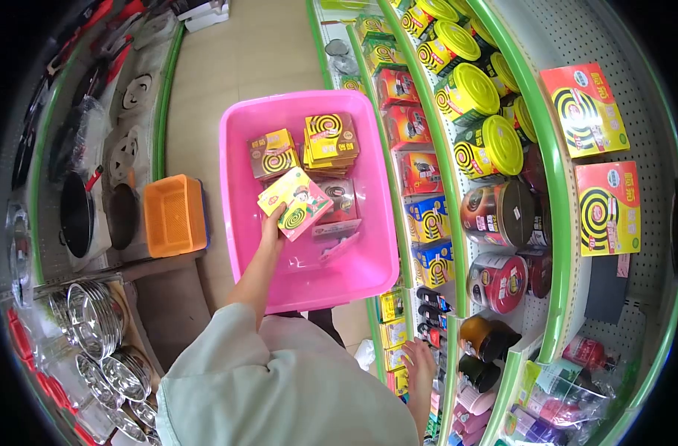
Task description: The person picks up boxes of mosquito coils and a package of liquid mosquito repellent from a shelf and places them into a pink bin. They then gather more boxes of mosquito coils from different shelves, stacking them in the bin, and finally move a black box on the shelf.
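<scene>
My left hand (274,223) holds a yellow and pink box (296,202) with a green spiral on it, over the pink tub (317,293). Inside the tub lie stacks of yellow and brown spiral boxes (330,140), another such pile (273,154) beside them, and a dark red box (337,199) partly under the held one. My right hand (419,364) is low at the right, by the shelf edge near small yellow boxes (393,334); its fingers are apart and nothing shows in them.
Green-edged shelves (554,186) on the right carry yellow-lidded cans (467,89), tins and boxes. At left are an orange basket (175,215), pans (76,214) and stacked steel bowls (94,316). Tiled floor (239,52) runs between the shelves.
</scene>
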The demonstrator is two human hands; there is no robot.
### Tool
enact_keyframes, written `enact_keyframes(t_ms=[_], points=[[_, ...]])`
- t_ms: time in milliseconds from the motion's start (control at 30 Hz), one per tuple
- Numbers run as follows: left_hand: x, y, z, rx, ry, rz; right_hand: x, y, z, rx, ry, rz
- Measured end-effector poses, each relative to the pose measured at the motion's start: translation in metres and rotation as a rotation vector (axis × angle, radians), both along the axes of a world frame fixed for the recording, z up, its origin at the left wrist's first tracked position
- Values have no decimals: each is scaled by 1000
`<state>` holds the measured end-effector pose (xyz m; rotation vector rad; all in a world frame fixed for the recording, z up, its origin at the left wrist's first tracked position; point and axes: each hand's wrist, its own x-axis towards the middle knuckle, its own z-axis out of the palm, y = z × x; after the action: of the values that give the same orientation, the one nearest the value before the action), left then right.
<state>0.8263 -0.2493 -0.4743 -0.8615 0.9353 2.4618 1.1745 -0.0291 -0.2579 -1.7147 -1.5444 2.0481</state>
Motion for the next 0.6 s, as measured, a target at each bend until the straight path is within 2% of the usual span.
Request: enact_keyframes(t_ms=[67, 167, 267, 333, 367, 533, 600], points=[[-21, 3, -4, 38, 100, 72, -3, 0, -2, 2, 8, 12], [-63, 8, 1, 122, 112, 170, -4, -3, -7, 11, -29, 57], [-104, 9, -1, 11, 124, 217, 3, -8, -11, -4, -42, 85], [-126, 10, -4, -120, 32, 263, 4, -13, -9, -30, -85, 74], [-133, 11, -6, -85, 55, 277, 8, -15, -10, -19, -90, 89], [-134, 10, -24, -72, 59, 282, 18, -29, -7, -18, -115, 29], [-112, 4, -19, 6, 116, 211, 16, -32, -6, -18, -111, 20]])
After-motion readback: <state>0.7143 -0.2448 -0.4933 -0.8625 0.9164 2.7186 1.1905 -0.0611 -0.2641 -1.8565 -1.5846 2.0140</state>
